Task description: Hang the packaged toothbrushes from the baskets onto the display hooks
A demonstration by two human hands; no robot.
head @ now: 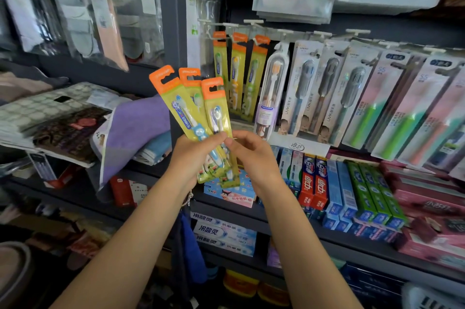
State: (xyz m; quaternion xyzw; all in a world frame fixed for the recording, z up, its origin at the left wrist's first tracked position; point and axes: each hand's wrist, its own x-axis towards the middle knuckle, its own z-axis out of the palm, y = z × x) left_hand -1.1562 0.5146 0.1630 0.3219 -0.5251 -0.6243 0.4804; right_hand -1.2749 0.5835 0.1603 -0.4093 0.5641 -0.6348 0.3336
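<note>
Before the rack of display hooks point(254, 22), at the middle of the view, two bare hands meet around a fan of three packaged toothbrushes point(193, 112). Each pack is yellow-green with an orange hang tab at the top, and the three spread upward and to the left, their tabs just below and left of the hooks. The left hand point(195, 157) has its grip closed round the lower ends of the fan, thumb across the front of the packs. The right hand point(249, 155) pinches the lower edge of the rightmost pack between thumb and fingertips, its fingers curled.

On the hooks, three hanging packs point(239, 74) of the same orange-topped kind already sit side by side, just behind the held fan. Right of them on the same rack hang a clear toothbrush case point(270, 92), grey boxed brushes point(324, 92) and pink-and-green packs point(402, 107). Below the hooks a shelf point(357, 240) carries toothpaste boxes point(352, 190) in red, blue and green. Left of the hooks, past a dark upright post point(172, 11), lie folded towels point(136, 127), one purple, with bagged goods hanging above them.
</note>
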